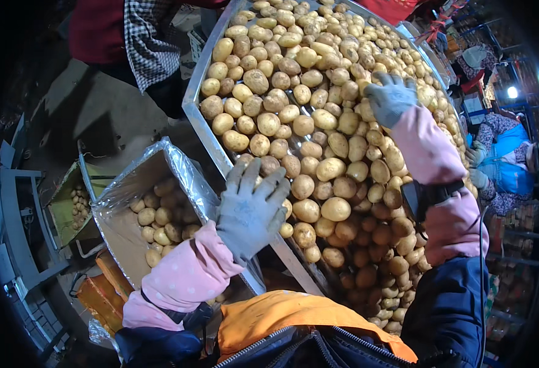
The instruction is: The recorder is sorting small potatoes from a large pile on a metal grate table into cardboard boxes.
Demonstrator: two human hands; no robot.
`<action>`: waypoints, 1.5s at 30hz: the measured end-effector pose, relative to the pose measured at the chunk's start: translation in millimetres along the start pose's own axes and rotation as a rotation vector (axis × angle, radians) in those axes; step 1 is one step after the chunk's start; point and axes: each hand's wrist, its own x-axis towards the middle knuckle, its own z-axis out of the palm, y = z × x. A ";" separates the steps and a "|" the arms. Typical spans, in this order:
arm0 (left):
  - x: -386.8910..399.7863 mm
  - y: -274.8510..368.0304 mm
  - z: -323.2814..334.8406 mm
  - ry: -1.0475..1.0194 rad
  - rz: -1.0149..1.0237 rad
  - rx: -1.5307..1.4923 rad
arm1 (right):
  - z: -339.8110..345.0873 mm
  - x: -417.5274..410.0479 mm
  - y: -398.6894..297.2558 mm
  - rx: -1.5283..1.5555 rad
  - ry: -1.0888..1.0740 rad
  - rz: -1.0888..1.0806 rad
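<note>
A broad metal-edged sorting table (207,140) is heaped with unpeeled potatoes (323,118), some smeared with soil. My left hand (250,209), in a grey work glove with dirty fingertips, spreads its fingers over the table's near-left rim beside the nearest potatoes. Whether its palm rests on anything is hidden. Farther out, my right hand (392,100) reaches across the pile in a matching glove. Its fingers are parted and bent down onto the potatoes, and no potato shows gripped in it. Pink sleeve covers reach both wrists.
At the left stands a carton (117,230) lined with clear plastic, partly filled with potatoes. Behind it is a yellow-green container (69,207) with more potatoes. A person in a checked garment (152,50) stands across the left corner; another in a blue apron (508,158) works at the right.
</note>
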 end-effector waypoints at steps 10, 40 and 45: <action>56.8 -31.1 13.5 -0.055 -0.097 0.241 | 69.1 -119.6 -71.5 0.331 0.203 -0.615; -23.0 54.1 25.2 -0.077 -0.624 -2.401 | 48.7 -24.0 -79.7 0.326 -0.074 -0.370; -35.8 42.7 3.2 0.073 -0.721 -2.466 | 36.9 -22.9 -68.9 0.432 -0.157 -0.395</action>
